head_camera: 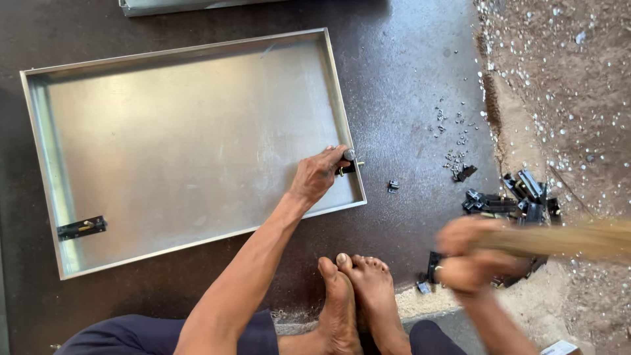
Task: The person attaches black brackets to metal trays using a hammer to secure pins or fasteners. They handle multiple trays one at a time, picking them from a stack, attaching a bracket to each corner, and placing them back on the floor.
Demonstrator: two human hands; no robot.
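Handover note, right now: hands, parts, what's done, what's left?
Left hand pinches a small black latch part against the right rim of the shallow metal tray.
Right hand, motion-blurred, grips a wooden handle; its head is out of view.
Done: one black slide bolt sits on the tray's left end.
Left: the right-rim part looks unfixed. Spare latches and loose screws lie on the floor to the right.
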